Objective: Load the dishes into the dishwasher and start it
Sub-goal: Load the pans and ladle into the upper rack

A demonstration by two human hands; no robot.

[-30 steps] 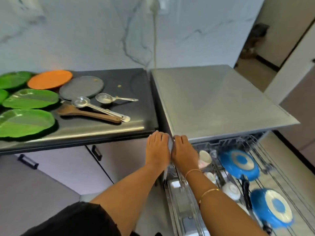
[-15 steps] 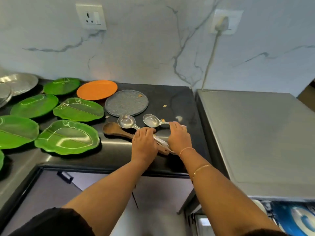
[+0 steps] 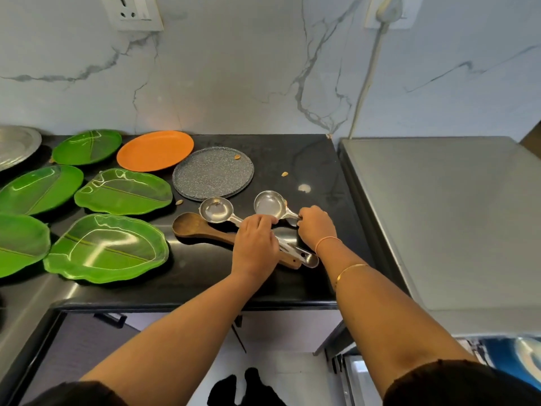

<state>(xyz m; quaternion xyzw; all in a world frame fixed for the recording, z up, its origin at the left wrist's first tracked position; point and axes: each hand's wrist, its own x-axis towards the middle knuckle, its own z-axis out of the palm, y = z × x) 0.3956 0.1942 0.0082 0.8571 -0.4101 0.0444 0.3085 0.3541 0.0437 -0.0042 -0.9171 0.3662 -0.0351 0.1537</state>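
Left hand (image 3: 254, 247): your fingers curl down over the handle of the long ladle (image 3: 216, 209), whose bowl points to 10 o'clock.
Right hand (image 3: 316, 227): you pinch the handle of the short ladle (image 3: 269, 204) (its bowl sits at 10 o'clock of your knuckles).
Wooden spatula (image 3: 190, 227): flat on the black counter (image 3: 292, 159), under the long ladle.
Green leaf plates (image 3: 123, 191): at 9 o'clock of your hands.
Dishwasher (image 3: 439, 215): at 3 o'clock, just beside the counter.
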